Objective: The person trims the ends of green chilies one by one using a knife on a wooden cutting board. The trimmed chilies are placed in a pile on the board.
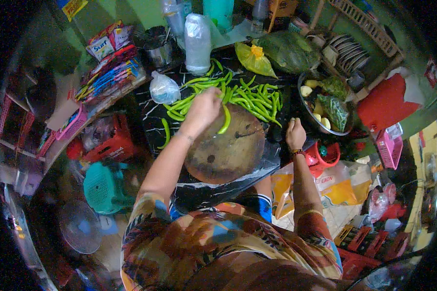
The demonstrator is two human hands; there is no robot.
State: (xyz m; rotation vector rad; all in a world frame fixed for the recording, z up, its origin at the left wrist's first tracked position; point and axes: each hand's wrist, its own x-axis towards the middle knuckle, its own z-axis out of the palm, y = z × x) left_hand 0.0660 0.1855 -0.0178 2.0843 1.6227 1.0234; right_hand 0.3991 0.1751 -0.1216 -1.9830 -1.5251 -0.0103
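A heap of long green chili peppers (253, 100) lies on the black marble-patterned table (200, 196), along the far edge of a round wooden chopping board (218, 156). My left hand (207, 103) is over the heap's near side, fingers bent down at the peppers; whether it grips one is hidden. A single green chili (225, 120) lies on the board just right of that hand. Another chili (166, 133) rests apart on the table at the left. At the table's right edge is my right hand (295, 134), its fingers curled; what it holds, if anything, cannot be made out.
A knotted plastic bag (164, 88) and a roll of clear plastic bags (197, 45) stand beyond the heap. Behind it lies a yellow-green bag (255, 60). A metal basin (306, 111) of vegetables sits at the right. Left are a sachet-filled shelf (105, 92) and a red crate (111, 145).
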